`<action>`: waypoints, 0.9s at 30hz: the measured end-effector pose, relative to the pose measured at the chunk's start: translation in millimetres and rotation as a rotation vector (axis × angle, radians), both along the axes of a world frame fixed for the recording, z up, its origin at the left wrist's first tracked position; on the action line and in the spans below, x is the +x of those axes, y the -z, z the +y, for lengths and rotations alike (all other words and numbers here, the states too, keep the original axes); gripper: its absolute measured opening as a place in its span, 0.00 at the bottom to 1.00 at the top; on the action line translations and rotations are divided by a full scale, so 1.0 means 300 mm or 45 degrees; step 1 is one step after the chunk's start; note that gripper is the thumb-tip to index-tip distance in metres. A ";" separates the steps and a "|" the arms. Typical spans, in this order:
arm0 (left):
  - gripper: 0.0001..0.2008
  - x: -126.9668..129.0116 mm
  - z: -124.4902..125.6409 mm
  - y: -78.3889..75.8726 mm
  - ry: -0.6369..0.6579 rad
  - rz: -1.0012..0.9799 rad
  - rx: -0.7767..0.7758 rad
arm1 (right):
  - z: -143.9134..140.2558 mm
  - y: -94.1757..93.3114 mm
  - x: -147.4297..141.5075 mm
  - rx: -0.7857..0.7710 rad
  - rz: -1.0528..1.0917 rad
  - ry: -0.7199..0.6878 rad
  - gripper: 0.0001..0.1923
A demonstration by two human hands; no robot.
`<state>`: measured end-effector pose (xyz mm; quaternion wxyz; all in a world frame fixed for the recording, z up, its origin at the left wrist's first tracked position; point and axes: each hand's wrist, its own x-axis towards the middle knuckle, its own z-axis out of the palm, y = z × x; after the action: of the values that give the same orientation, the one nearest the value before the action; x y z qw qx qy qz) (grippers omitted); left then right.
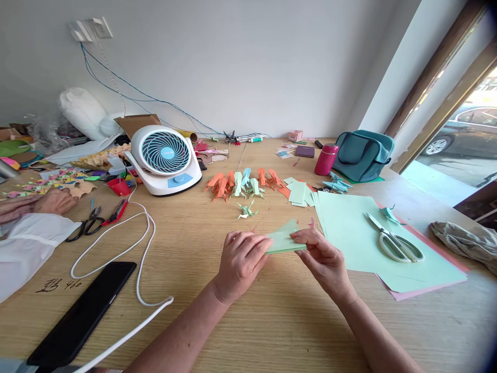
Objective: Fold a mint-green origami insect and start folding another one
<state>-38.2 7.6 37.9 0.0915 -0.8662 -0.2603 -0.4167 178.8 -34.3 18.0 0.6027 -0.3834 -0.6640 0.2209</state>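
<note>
A folded sheet of light green paper (284, 239) is held just above the table between my two hands. My left hand (241, 259) grips its left end, fingers on top and thumb hidden beneath. At the right end, my right hand (324, 261) pinches the paper between thumb and fingers. Beyond them lies a small green folded-paper figure (247, 209). Behind that stands a row of orange, green and blue folded-paper figures (245, 180). Several cut green paper pieces (297, 192) are stacked to the right of the row.
Scissors (398, 243) rest on large green sheets (345, 217) at right. A pink bottle (326, 159) and teal bag (364, 154) stand behind. At left are a white fan (166, 158), a cable (149, 233), a black phone (83, 313) and a co-worker's hand (56, 201).
</note>
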 end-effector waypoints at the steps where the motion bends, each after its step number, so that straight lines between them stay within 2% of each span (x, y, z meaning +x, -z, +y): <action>1: 0.12 -0.001 -0.001 -0.003 0.005 -0.010 0.010 | 0.000 0.000 0.000 0.003 0.005 -0.005 0.09; 5: 0.13 -0.004 -0.008 -0.014 0.015 -0.044 0.052 | 0.000 0.002 0.001 0.009 0.031 -0.012 0.08; 10: 0.13 -0.002 -0.014 -0.022 0.009 -0.071 0.091 | 0.000 0.006 -0.002 0.001 0.041 -0.040 0.16; 15: 0.16 0.001 -0.007 -0.012 0.006 -0.111 0.140 | 0.006 0.012 -0.005 0.029 0.030 0.032 0.16; 19: 0.17 -0.001 0.001 0.000 0.008 -0.101 0.147 | 0.009 0.014 -0.016 0.004 0.132 0.047 0.18; 22: 0.17 -0.002 0.006 0.006 0.025 -0.092 0.123 | 0.007 0.012 -0.028 -0.043 0.212 0.018 0.16; 27: 0.17 0.000 0.010 0.011 0.070 -0.096 0.099 | 0.004 0.009 -0.032 -0.004 0.261 0.010 0.11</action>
<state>-38.3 10.6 34.5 0.1038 -0.8524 -0.2232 -0.4613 169.1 -33.2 15.2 0.6678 -0.3623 -0.5969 0.2578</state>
